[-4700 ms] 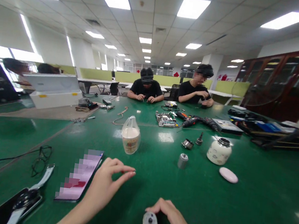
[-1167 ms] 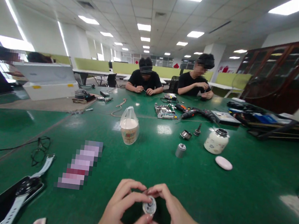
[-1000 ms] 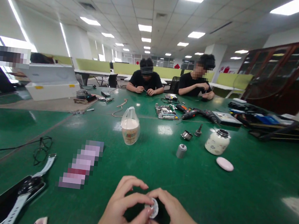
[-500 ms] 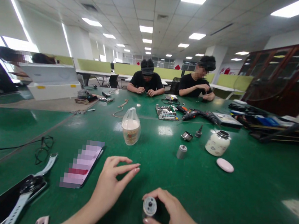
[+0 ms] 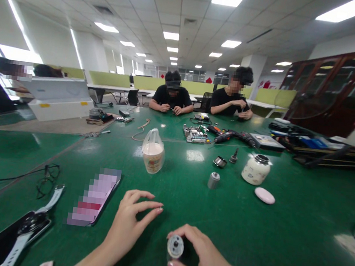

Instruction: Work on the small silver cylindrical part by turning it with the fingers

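My right hand has its thumb and fingers wrapped around the sides of a small round metal motor, whose grey end face with a dark centre and small holes points up toward me. To the left and a little farther off, my left hand is raised apart from it, thumb and index fingertips pinched together; whatever is between them is too small to make out. Beyond both hands a similar silver motor stands upright on the green table, with a metal ring-shaped part and a small gear with a shaft behind it.
A bagged cup stands ahead. At left lie a phone, a watch and glasses. A cream jar and its pink lid are at right. Farther back are a circuit board, power drills and two seated people.
My left hand went to the motor's end face about a second ago with fingers on it, then drew back up and left, pinched. My right hand has kept its hold on the motor.
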{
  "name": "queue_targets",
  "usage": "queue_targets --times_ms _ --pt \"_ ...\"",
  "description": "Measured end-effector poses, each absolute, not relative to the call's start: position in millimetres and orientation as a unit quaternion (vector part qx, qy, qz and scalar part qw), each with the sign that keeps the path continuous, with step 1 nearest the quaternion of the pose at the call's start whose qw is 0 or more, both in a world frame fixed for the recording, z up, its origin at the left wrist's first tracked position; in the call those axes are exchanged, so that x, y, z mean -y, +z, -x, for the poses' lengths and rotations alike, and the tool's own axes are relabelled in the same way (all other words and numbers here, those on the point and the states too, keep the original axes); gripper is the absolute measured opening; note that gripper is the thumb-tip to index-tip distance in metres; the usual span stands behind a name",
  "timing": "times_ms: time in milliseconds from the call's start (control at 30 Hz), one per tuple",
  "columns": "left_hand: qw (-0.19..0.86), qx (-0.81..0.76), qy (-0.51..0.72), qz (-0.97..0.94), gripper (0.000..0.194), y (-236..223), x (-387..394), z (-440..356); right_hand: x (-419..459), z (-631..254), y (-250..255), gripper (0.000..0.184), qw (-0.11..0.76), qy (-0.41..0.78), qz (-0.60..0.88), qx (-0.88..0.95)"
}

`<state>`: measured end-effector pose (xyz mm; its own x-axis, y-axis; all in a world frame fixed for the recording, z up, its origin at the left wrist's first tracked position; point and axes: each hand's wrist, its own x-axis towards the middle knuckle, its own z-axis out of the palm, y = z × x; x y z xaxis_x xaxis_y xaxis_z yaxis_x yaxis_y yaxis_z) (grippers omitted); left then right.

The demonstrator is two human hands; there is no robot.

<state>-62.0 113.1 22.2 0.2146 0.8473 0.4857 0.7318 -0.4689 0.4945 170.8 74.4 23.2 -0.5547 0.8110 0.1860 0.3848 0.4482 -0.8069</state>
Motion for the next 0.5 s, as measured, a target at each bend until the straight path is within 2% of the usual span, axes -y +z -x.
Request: queue_targets --times_ms 133,400,500 --pt "0.151 -0.401 0.360 -0.828 0.010 35.2 -84.1 40.2 -75.6 -169.9 18.1 0.030 0.292 0.356 0.374 0.805" --pt "0.135 -0.360 0.382 -0.841 0.015 32.4 -70.7 33.8 -74.7 -167.7 19.4 0.025 0.296 0.353 0.369 0.807" --pt "0.122 -0.336 0.411 -0.839 0.019 28.2 -70.9 32.1 -74.7 -170.0 17.7 0.041 0.330 0.340 0.332 0.816"
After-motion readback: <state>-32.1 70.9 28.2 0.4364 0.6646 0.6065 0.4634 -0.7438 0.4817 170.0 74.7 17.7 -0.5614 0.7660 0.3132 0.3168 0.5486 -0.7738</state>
